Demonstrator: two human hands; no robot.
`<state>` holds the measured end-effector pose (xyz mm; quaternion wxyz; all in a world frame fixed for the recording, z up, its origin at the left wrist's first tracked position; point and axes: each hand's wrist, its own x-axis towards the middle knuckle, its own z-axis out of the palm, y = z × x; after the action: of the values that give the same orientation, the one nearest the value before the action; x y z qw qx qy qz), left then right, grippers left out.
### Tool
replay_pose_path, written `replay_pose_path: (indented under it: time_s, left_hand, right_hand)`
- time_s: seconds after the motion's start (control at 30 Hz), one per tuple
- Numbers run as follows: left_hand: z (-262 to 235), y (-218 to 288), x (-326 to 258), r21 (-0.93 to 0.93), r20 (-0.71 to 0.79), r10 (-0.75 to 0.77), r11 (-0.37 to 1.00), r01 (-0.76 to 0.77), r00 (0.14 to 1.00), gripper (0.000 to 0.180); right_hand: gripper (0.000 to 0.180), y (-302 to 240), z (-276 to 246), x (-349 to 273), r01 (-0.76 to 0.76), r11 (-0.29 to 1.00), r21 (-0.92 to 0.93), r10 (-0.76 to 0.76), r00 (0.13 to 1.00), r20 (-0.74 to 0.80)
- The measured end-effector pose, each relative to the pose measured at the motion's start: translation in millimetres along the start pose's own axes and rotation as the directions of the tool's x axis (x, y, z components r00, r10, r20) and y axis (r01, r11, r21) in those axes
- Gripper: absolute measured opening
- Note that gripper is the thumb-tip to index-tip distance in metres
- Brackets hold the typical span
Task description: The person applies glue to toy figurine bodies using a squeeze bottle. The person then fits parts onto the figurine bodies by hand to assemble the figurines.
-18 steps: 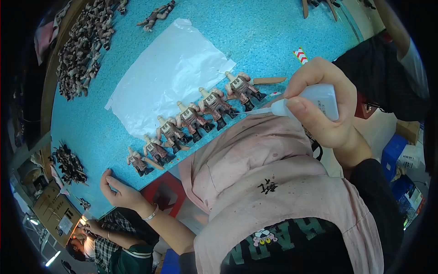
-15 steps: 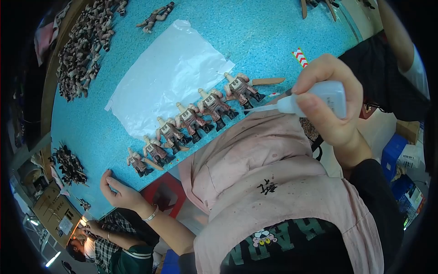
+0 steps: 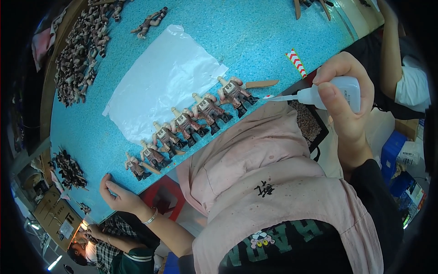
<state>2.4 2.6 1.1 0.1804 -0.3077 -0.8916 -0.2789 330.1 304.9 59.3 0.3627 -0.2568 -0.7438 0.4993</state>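
My right hand (image 3: pixel 349 91) is closed around a small white squeeze bottle (image 3: pixel 344 93). The bottle lies sideways, and its thin translucent nozzle (image 3: pixel 285 97) points left, its tip just right of the nearest figure's boots. Several small toy figures (image 3: pixel 210 109) in brownish outfits and black boots lie in a slanting row along the table's near edge. They seem to have no heads. The rightmost figure (image 3: pixel 235 91) has a tan blade-shaped piece (image 3: pixel 261 84) beside it. My left hand (image 3: pixel 119 195) rests by the table edge at the row's left end, loosely curved and holding nothing.
A white plastic sheet (image 3: pixel 159 77) lies behind the row on the blue table (image 3: pixel 246 36). Piles of figure parts (image 3: pixel 77 64) fill the far left, with a darker heap (image 3: pixel 68 169) nearer. Another person (image 3: pixel 123 242) sits lower left; another person's arm (image 3: pixel 390 68) shows upper right.
My right hand and the bottle have moved slightly right, taking the nozzle tip away from the rightmost figure's boots. The view has shifted a little. My left hand stays by the table edge.
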Motion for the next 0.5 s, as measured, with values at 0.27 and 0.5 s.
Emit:
replay_pose_path:
  time_s: [0.27,0.5]
  left_hand:
    - [-0.1,-3.2,-0.4,-0.015,-0.003,0.003,1.000,-0.003,1.000,0.019]
    - [-2.4,-3.1,-2.2,0.013,-0.003,0.002,1.000,-0.002,1.000,0.019]
  right_hand:
    - [0.008,0.7,1.0,0.8,0.006,1.000,-0.002,-0.006,1.000,0.027]
    - [0.008,-1.5,3.0,-0.8,0.020,0.999,0.024,-0.021,0.998,0.052]
